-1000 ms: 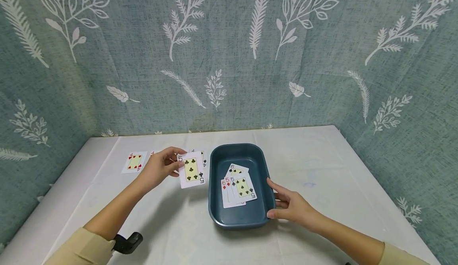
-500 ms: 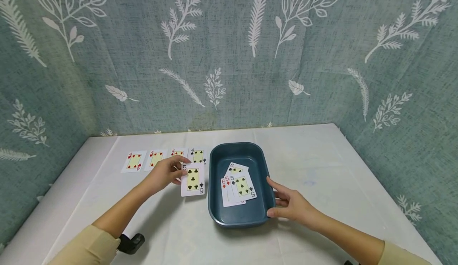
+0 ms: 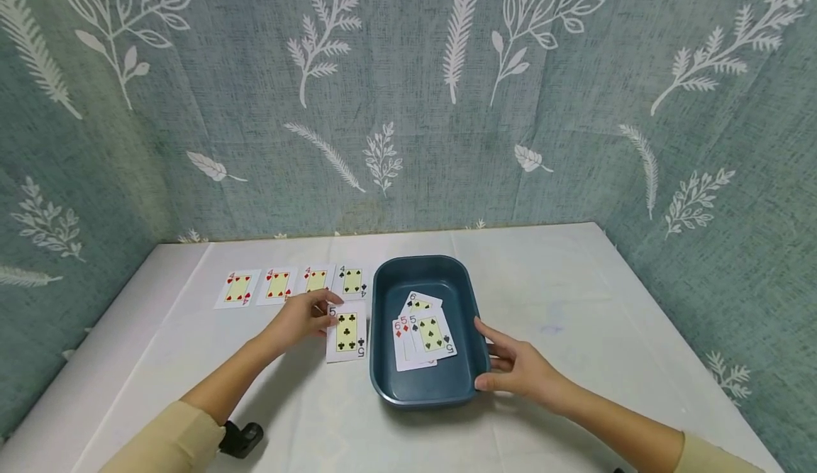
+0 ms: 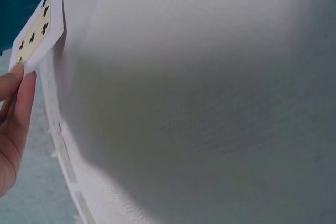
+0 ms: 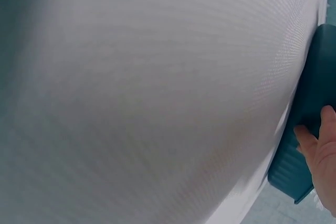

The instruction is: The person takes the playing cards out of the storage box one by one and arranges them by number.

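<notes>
Between the thumb and fingers of my left hand (image 3: 300,324) is a playing card, the five of clubs (image 3: 347,340), pinched at its upper left edge. The card is face up, just left of a dark blue rectangular tray (image 3: 421,391); in the left wrist view the five of clubs (image 4: 39,30) is tilted, with the fingertips at one end. My right hand (image 3: 517,366) holds the tray's right side, thumb and index finger at the rim, other fingers against the outer wall. In the tray, a five of spades (image 3: 432,335) lies over several other cards.
Behind the left hand, a row of face-up cards marked 4 runs along the table's back left: two with hearts (image 3: 238,288), one with diamonds (image 3: 317,276), one with spades (image 3: 352,282). A white cloth (image 3: 574,317) covers the table. Patterned curtains (image 3: 447,140) stand behind and beside it.
My left hand has brought the five of clubs toward the table's front, slightly right and lower, uncovering more of the row of fours. The right hand and tray stay put.
</notes>
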